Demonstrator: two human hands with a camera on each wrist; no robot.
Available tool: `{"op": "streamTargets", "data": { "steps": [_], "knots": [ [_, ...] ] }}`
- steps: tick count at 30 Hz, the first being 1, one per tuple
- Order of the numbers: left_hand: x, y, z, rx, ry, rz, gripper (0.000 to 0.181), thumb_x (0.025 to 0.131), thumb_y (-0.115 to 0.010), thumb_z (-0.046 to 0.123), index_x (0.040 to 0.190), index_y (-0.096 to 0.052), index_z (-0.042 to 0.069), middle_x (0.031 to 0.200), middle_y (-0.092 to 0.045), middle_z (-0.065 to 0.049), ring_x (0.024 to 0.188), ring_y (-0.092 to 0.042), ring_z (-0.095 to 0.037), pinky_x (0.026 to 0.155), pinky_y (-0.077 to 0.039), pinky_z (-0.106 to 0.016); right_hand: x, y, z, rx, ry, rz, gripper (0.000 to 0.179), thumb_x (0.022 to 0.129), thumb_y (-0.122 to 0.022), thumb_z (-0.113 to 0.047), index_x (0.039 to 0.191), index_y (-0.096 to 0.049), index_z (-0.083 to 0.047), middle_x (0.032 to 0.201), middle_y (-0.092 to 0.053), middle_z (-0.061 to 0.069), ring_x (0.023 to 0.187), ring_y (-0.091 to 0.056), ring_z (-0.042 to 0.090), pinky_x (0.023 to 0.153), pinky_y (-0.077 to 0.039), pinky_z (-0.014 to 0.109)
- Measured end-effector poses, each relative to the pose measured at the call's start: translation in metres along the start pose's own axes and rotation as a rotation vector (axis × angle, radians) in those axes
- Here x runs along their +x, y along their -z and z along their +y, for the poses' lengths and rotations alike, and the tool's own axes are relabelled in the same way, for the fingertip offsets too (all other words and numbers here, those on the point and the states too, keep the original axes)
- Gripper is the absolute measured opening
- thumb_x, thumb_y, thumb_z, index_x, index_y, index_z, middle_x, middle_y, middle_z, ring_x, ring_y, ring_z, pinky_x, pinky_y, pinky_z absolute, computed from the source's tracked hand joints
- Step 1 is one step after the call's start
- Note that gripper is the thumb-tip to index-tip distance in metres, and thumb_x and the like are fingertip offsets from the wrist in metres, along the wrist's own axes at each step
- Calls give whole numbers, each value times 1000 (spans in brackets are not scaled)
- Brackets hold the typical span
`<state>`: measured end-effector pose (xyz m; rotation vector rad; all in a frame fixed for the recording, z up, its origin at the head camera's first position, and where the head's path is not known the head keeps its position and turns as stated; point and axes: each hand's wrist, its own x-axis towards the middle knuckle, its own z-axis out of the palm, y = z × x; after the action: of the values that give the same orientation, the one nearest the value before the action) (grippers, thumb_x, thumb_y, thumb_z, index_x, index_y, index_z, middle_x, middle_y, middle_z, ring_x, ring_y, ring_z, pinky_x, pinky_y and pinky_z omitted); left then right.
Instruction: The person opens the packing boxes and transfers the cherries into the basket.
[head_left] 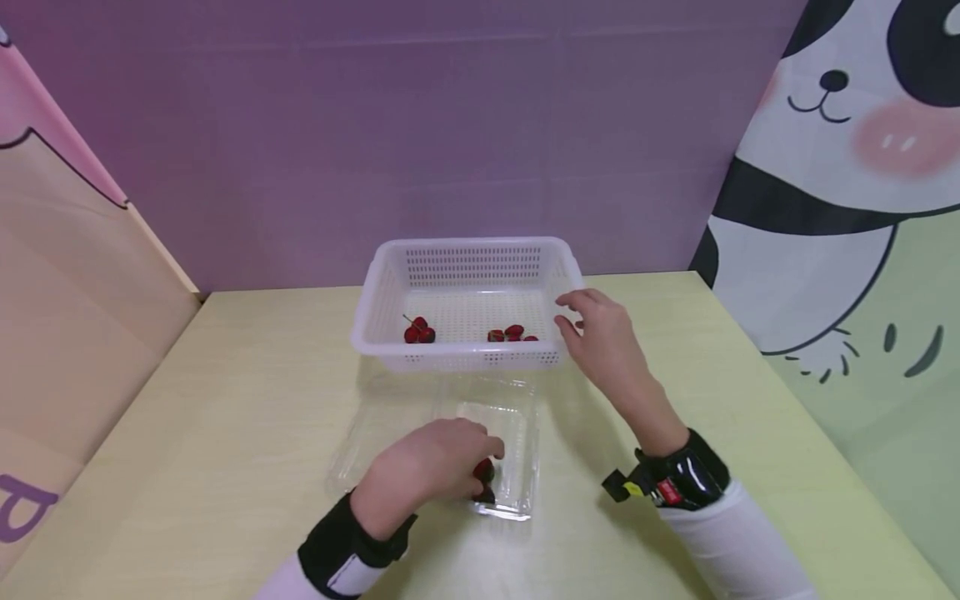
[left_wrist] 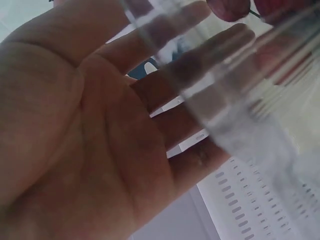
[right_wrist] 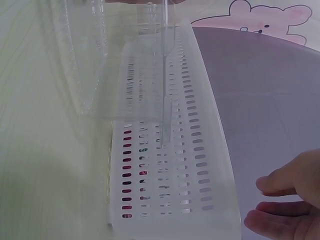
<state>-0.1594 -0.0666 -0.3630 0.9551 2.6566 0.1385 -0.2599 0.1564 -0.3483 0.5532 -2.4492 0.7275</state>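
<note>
A pair of dark red cherries (head_left: 485,473) sits at the fingertips of my left hand (head_left: 431,457), inside a clear plastic clamshell box (head_left: 525,471). The left wrist view looks through the box wall at that hand (left_wrist: 125,120); its fingers are spread and fairly straight, with cherries (left_wrist: 230,7) just beyond the tips. My right hand (head_left: 603,337) hovers by the right end of a white slotted basket (head_left: 465,352), thumb and fingers parted with nothing between them. In the right wrist view, this hand (right_wrist: 290,200) shows beside the basket wall (right_wrist: 220,185).
Inside the basket, a bunch of cherries (head_left: 420,333) lies at left and several small red fruits (head_left: 513,333) lie at right. The box's clear lid (head_left: 382,417) is folded out leftward on the pale wooden table (head_left: 262,417). A purple backdrop (head_left: 465,133) rises behind the basket.
</note>
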Motion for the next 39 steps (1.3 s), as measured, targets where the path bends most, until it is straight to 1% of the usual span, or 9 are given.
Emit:
{"op": "streamTargets", "data": {
  "steps": [2, 4, 10, 14, 19, 24, 27, 32, 39],
  "knots": [
    [0, 1, 1, -15, 4, -12, 19, 84, -79, 19, 97, -65, 21, 78, -50, 11, 71, -50, -8, 64, -42, -23, -1, 0, -1, -3, -8, -11, 19, 88, -71, -3, 106, -68, 3, 106, -63, 16, 91, -65, 30, 69, -54, 33],
    [0, 1, 2, -10, -5, -9, 20, 83, -79, 20, 97, -66, 20, 79, -51, 10, 73, -51, -8, 65, -42, -23, -1, 0, -2, -10, -18, -21, 19, 89, -70, -5, 106, -68, 2, 106, -63, 16, 91, -64, 29, 70, -54, 33],
    [0, 0, 2, 45, -91, 20, 31, 80, -82, 19, 109, -71, 22, 92, -56, 10, 84, -54, -7, 77, -45, -22, -1, 1, -4, -30, -37, -43, 21, 90, -70, -10, 107, -68, 1, 106, -63, 15, 89, -63, 27, 71, -53, 34],
    [1, 0, 3, 29, -114, 9, 30, 78, -83, 19, 105, -70, 23, 91, -54, 10, 81, -52, -6, 73, -44, -21, -1, 1, -4, -38, -28, -47, 21, 90, -69, -11, 107, -68, 1, 105, -64, 14, 89, -63, 26, 70, -53, 34],
    [3, -2, 5, 25, -108, -4, 30, 78, -84, 21, 104, -69, 25, 90, -53, 11, 79, -50, -5, 72, -44, -20, -2, 0, -4, -41, -22, -52, 20, 90, -69, -12, 106, -68, 0, 104, -64, 14, 87, -63, 26, 69, -52, 34],
    [3, -3, 5, 10, -83, -16, 29, 78, -84, 18, 103, -70, 24, 90, -54, 12, 80, -52, -4, 74, -45, -21, -2, 1, -4, -39, -12, -54, 20, 90, -68, -13, 105, -69, 0, 102, -65, 14, 86, -64, 27, 66, -52, 33],
    [3, -3, 5, -19, -65, -34, 25, 79, -83, 16, 100, -71, 23, 88, -55, 12, 78, -52, -4, 75, -45, -21, -2, 1, -4, -41, 0, -56, 19, 91, -68, -13, 105, -69, 0, 101, -65, 14, 85, -64, 27, 65, -51, 33],
    [5, -4, 6, -53, -56, -60, 20, 81, -81, 12, 93, -69, 22, 83, -54, 13, 74, -51, -5, 72, -44, -20, -3, 2, -5, -52, 1, -63, 19, 91, -67, -14, 104, -69, -1, 100, -66, 13, 85, -64, 26, 66, -51, 33],
    [5, -5, 6, -58, -35, -47, 19, 81, -82, 14, 91, -67, 21, 83, -52, 10, 74, -49, -6, 67, -42, -19, -3, 2, -7, -56, -16, -84, 21, 92, -66, -16, 106, -69, -1, 102, -66, 13, 86, -64, 26, 69, -52, 34]
  ]
}}
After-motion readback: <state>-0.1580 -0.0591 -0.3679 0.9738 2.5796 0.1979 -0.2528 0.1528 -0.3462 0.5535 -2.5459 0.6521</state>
